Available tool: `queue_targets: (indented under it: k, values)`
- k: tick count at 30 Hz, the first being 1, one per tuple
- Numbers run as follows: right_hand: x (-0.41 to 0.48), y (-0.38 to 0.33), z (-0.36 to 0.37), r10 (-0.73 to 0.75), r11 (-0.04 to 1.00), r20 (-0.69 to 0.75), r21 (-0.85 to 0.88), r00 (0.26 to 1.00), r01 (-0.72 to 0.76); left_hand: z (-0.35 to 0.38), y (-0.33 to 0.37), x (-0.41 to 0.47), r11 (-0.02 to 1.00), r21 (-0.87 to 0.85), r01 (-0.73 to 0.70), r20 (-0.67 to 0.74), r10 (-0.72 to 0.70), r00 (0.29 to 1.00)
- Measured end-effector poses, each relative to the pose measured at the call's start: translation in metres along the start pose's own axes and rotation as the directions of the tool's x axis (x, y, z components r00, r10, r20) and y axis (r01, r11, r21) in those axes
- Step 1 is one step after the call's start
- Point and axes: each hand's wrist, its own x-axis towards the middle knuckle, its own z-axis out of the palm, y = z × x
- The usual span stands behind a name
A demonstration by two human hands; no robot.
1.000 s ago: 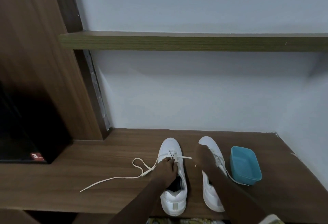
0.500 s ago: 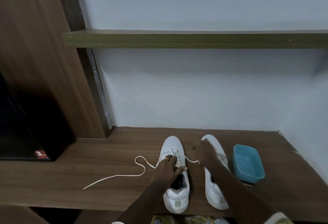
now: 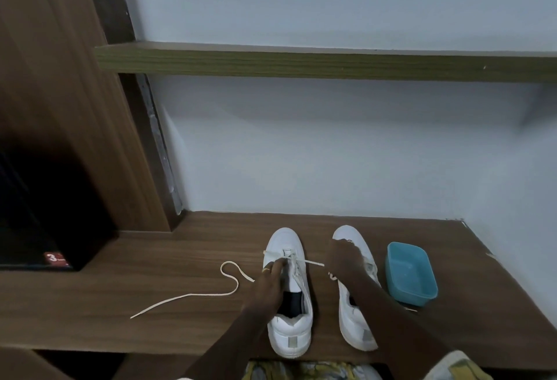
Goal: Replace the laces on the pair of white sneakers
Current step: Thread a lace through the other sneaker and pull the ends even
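Head view. Two white sneakers, left sneaker (image 3: 298, 280) and right sneaker (image 3: 351, 322), side by side on the wooden desk (image 3: 120, 289), long axes roughly parallel, toes to the wall (image 3: 331, 153), heels nearest. One lace (image 3: 187, 295), threaded through the left sneaker's front eyelets, long tail looping leftward over the desk. One blue tub (image 3: 414, 297) just right of the right sneaker. Two hands: left hand (image 3: 266, 286), fingers together, pressing on the left sneaker's upper; right hand (image 3: 343, 262) at the lace's short end, grip impossible to tell.
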Motion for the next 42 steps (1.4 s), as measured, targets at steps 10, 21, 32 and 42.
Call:
queue_targets:
  k: [10, 21, 32, 42]
  values:
    - [0.007, -0.016, 0.001, -0.033, 0.984, 0.2, 0.176, 0.979, -0.003, 0.002, 0.004, -0.002, 0.989, 0.122, 0.082, -0.004, -0.082, 0.997]
    - [-0.003, -0.034, 0.019, 0.038, 0.912, 0.239, 0.389, 0.97, -0.131, -0.003, 0.008, -0.005, 0.989, 0.117, 0.085, 0.031, -0.089, 0.996]
    - [0.002, -0.024, 0.008, 0.11, 0.949, 0.207, 0.268, 0.972, -0.164, 0.002, 0.002, -0.001, 0.991, 0.115, 0.063, 0.031, -0.067, 0.997]
    - [0.0, -0.042, 0.028, 0.052, 0.863, 0.22, 0.48, 0.974, -0.155, 0.002, -0.02, 0.04, 0.879, -0.408, 0.246, 0.052, -0.247, 0.968]
